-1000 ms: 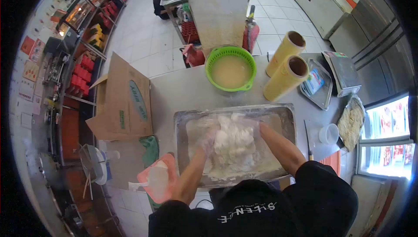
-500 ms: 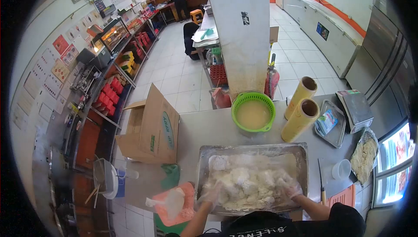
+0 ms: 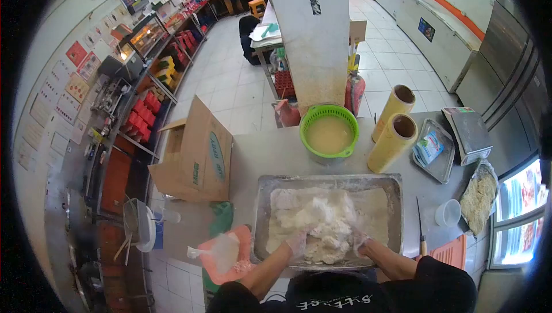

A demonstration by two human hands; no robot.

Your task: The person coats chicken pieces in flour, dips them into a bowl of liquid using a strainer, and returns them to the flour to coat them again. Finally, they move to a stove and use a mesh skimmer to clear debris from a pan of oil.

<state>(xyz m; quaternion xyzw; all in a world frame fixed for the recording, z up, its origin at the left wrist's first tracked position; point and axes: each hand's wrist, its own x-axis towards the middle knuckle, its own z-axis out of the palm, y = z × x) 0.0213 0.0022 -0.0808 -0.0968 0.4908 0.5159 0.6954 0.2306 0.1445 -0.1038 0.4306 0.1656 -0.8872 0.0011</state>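
A metal tray [image 3: 264,209] on the steel counter holds several flour-coated pieces [image 3: 322,221] in a bed of flour. My left hand [image 3: 297,243], in a clear glove, is pressed into the near side of the pile. My right hand [image 3: 361,241], also gloved, digs into the pile just to its right. Both hands are dusted white, and the fingers are buried in the flour, so their grip is hidden.
Behind the tray stands a green colander bowl [image 3: 329,132] of pale batter, with two yellow film rolls [image 3: 393,129] to its right. A small tray [image 3: 435,152], a scale [image 3: 471,132], a crumb tray [image 3: 480,198], a cup [image 3: 447,212] and a knife [image 3: 421,226] lie right. An open cardboard box [image 3: 198,152] stands left.
Both hands have drawn together toward the near middle of the tray, heaping the coated pieces. The view has tilted down slightly.
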